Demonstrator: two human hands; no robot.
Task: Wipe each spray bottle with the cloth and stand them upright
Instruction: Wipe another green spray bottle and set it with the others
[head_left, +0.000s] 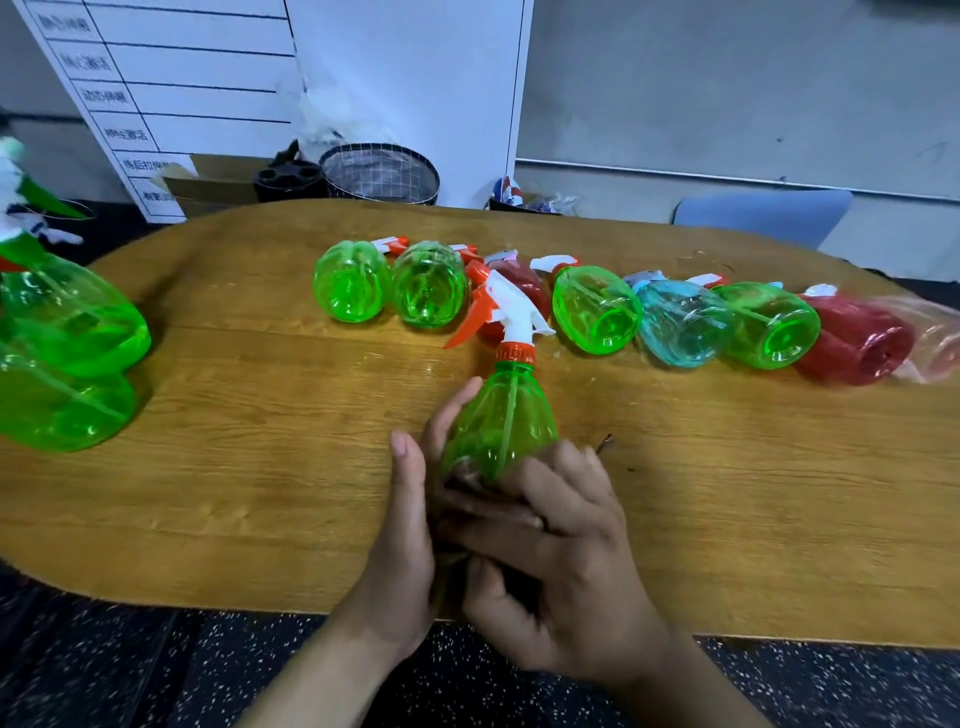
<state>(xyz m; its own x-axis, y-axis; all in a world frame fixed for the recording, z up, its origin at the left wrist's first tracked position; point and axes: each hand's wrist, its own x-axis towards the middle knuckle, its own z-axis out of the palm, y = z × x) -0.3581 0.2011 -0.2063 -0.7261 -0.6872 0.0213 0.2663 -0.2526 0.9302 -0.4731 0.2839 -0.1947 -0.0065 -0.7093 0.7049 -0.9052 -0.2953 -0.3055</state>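
A green spray bottle with an orange and white trigger head is tilted over the table's near side, with its head pointing away from me. My left hand grips its left side, thumb up and fingers behind the body. My right hand curls over the bottle's base and holds a dark cloth against it; the cloth is mostly hidden between my hands. Several more bottles lie in a row behind, among them a green one, a red one and a blue one.
Two green bottles stand at the left edge of the wooden table. Behind the table are a mesh bin, a white board with a chart and a blue chair. A small dark speck lies near my right hand.
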